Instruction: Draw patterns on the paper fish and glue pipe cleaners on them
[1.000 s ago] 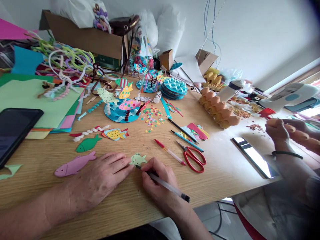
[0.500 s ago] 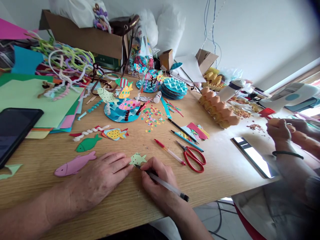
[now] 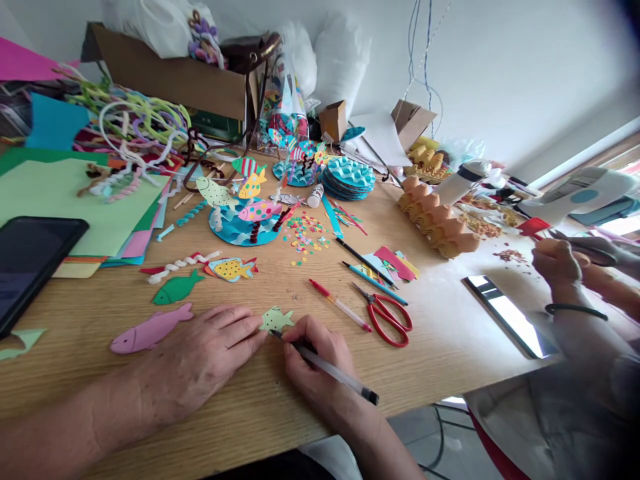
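Note:
My right hand (image 3: 320,363) is closed round a gel pen (image 3: 343,379) with a clear barrel and black cap end. Its tip meets the lower edge of a small pale green paper fish (image 3: 277,319) with dark dots. Flat on the table, my left hand (image 3: 205,353) has its fingers stretched out, the fingertips at the fish's head. A pink paper fish (image 3: 150,330) lies beside my left wrist, and a green paper fish (image 3: 177,288) is above it. Farther up rest several stacked, decorated paper fish (image 3: 233,269).
Red-handled scissors (image 3: 390,317) and a red pen (image 3: 340,305) lie right of my hands. Behind stand a blue base with mounted fish (image 3: 245,223), confetti dots (image 3: 306,233) and egg cartons (image 3: 437,220). At the right, a co-worker's hand (image 3: 557,267) holds a carton piece near a phone (image 3: 507,317).
My hands, the gel pen and the small fish stay almost in place. At the right, the co-worker's hands have shifted slightly, and dark scissors show more clearly there.

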Available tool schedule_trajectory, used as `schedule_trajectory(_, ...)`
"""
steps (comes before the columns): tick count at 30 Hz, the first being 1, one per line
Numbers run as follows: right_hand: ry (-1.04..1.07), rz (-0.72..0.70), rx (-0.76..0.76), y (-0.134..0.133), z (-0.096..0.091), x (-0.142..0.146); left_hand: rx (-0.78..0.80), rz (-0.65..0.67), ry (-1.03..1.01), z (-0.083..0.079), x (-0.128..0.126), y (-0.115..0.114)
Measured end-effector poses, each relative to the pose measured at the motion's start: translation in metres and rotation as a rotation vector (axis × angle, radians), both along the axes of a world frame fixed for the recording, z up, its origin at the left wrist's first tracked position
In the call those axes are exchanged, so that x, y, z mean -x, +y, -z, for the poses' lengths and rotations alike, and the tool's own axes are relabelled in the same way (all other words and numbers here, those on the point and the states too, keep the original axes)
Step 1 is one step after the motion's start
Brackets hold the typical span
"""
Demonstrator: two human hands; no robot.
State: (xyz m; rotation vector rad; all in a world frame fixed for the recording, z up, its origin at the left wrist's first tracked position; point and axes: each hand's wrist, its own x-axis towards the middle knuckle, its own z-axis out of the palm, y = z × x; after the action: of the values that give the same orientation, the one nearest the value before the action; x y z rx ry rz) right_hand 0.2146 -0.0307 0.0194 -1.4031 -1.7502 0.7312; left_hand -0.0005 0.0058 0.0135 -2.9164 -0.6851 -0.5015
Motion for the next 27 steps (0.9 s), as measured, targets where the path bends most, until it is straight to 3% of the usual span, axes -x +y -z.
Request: schedule_trajectory(27,-0.002,0.010,0.014,-0.0008,0.0008,0.0002,-0.052,-0.008,-0.003,0.0007,-0.0006,-0.0009)
